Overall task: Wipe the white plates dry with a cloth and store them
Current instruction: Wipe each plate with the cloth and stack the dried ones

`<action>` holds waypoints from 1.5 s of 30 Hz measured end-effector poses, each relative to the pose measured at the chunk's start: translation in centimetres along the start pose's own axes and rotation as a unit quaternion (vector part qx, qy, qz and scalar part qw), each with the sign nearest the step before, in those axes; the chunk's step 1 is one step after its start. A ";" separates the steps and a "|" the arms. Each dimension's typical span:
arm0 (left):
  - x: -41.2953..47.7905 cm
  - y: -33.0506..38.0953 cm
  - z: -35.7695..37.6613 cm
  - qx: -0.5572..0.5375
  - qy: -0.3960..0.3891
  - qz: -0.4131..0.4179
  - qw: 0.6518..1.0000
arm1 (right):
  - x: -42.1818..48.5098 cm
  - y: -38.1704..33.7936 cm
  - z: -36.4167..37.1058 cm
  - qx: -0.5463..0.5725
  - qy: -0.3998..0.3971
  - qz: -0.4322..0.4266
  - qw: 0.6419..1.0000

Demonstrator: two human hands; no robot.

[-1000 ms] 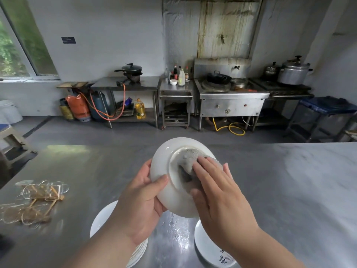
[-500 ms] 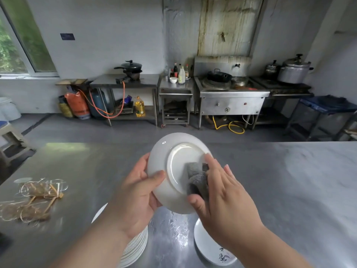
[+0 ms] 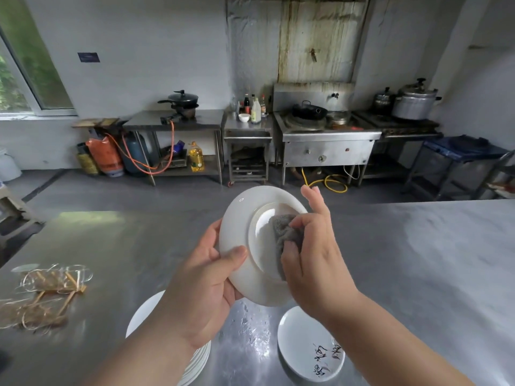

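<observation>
I hold a white plate [image 3: 245,232] tilted above the steel table, its underside facing me. My left hand [image 3: 206,280] grips its left rim, thumb on the near face. My right hand [image 3: 315,254] pinches a bunched grey cloth [image 3: 284,232] against the plate's base ring at its right side, index finger sticking up past the rim. Below my left arm sits a stack of white plates [image 3: 147,310], partly hidden. A single white plate with black writing [image 3: 303,346] lies on the table under my right wrist.
The steel table [image 3: 418,274] has a wet patch [image 3: 250,324] between the stack and the single plate. Wire rings and wooden sticks [image 3: 47,293] lie at the left. Across the floor stand a wok stove [image 3: 323,135], steel side tables and gas cylinders [image 3: 111,157].
The plate has risen slightly and turned more edge-on. My right hand slid the cloth from the centre of the base toward the right side and bunched it; the index finger now lifts off.
</observation>
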State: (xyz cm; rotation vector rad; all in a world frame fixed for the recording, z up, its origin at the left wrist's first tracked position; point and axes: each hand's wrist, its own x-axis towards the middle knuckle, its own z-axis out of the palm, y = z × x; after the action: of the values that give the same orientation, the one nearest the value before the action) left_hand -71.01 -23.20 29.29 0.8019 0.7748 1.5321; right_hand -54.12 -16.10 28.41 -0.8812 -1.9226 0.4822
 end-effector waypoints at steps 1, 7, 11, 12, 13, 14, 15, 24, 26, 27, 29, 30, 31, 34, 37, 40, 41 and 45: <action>0.0 0.0 0.0 -0.007 0.000 0.000 1.000 | 0.3 0.1 -0.3 -0.007 0.014 0.005 1.000; -0.1 0.5 -0.2 -0.031 0.009 0.017 0.999 | -1.5 -0.1 -0.8 -0.119 0.065 -0.133 0.982; -0.2 0.7 -0.5 -0.017 0.016 0.017 1.000 | -3.6 -0.5 -0.2 -0.078 -0.065 -0.188 0.977; -0.3 0.7 -0.6 -0.016 0.015 0.014 1.000 | -3.5 -0.4 -0.4 -0.097 -0.097 -0.182 0.974; -0.4 0.5 -0.7 -0.017 0.012 0.011 1.000 | -3.1 -0.1 -0.8 -0.121 -0.119 -0.168 0.971; -0.5 0.4 -0.7 -0.014 0.009 0.008 1.000 | -2.6 0.0 -1.2 -0.141 -0.131 -0.148 0.970; -0.5 0.3 -0.7 -0.008 0.007 0.005 1.000 | -2.0 0.1 -1.5 -0.153 -0.136 -0.124 0.971; 0.4 0.9 -0.7 0.002 0.043 0.028 0.999 | -2.9 -2.6 -0.5 -0.134 -0.198 -0.184 0.953; 0.3 1.2 -1.1 -0.008 0.045 0.026 0.999 | -3.6 -1.9 -0.9 -0.160 -0.168 -0.189 0.954; 0.2 1.2 -1.2 -0.011 0.040 0.026 0.999 | -3.6 -1.4 -1.3 -0.169 -0.154 -0.177 0.957; 0.0 1.1 -1.3 0.002 0.031 0.021 0.999 | -2.9 -0.3 -2.0 -0.177 -0.139 -0.131 0.966; -0.2 1.0 -1.2 0.013 0.025 0.014 0.999 | -2.5 -0.1 -2.2 -0.177 -0.140 -0.108 0.968; -0.3 0.8 -0.9 0.020 0.015 0.009 1.000 | -2.0 0.0 -2.3 -0.178 -0.141 -0.098 0.969; -0.2 0.8 0.2 0.021 -0.015 0.012 1.000 | -1.1 -1.1 -1.6 -0.192 -0.144 -0.126 0.962; 0.2 1.1 0.5 0.003 -0.005 0.024 1.000 | -1.8 -2.2 -0.7 -0.198 -0.168 -0.189 0.947; 0.0 1.4 -0.1 -0.017 0.007 0.015 1.000 | -3.5 -1.8 -0.6 -0.212 -0.174 -0.228 0.934; -0.2 1.2 -0.3 -0.022 0.007 0.011 1.000 | -4.0 -1.3 -0.8 -0.223 -0.171 -0.227 0.932; -0.7 0.6 -0.7 -0.006 0.003 -0.001 1.000 | -3.5 0.6 -2.3 -0.239 -0.160 -0.162 0.944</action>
State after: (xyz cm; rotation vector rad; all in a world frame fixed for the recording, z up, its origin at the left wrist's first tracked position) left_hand -71.93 -23.96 29.38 0.7877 0.7705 1.5363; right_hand -50.80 -18.35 27.10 -0.7910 -2.4879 -0.0532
